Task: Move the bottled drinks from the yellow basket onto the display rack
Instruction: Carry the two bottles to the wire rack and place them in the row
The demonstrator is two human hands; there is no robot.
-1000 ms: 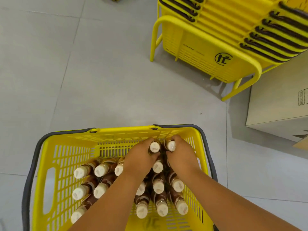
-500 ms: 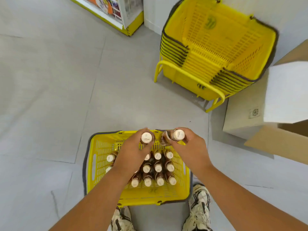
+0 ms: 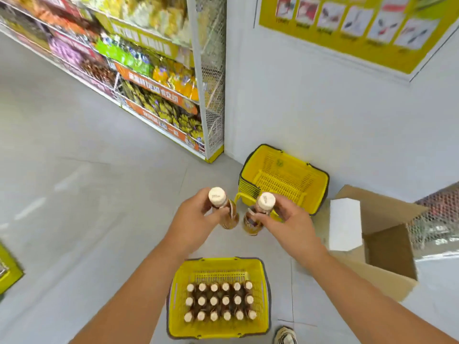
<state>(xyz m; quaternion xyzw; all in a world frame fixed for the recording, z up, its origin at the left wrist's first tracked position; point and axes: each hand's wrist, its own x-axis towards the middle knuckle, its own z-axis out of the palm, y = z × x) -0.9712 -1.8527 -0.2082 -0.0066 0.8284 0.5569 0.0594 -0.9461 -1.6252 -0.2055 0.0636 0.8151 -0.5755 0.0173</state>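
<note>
Left hand [image 3: 196, 217] grasping one bottle [image 3: 224, 212], right hand [image 3: 288, 219] another [image 3: 255, 216], both above yellow basket [image 3: 218, 328]. Keep upright, caps up, carrying to display rack [image 3: 154, 78] beyond basket.

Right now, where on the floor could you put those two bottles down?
Bare grey floor lies left of the yellow basket of bottles, below the snack shelves. The right is crowded: stacked yellow baskets and an open cardboard box.
</note>
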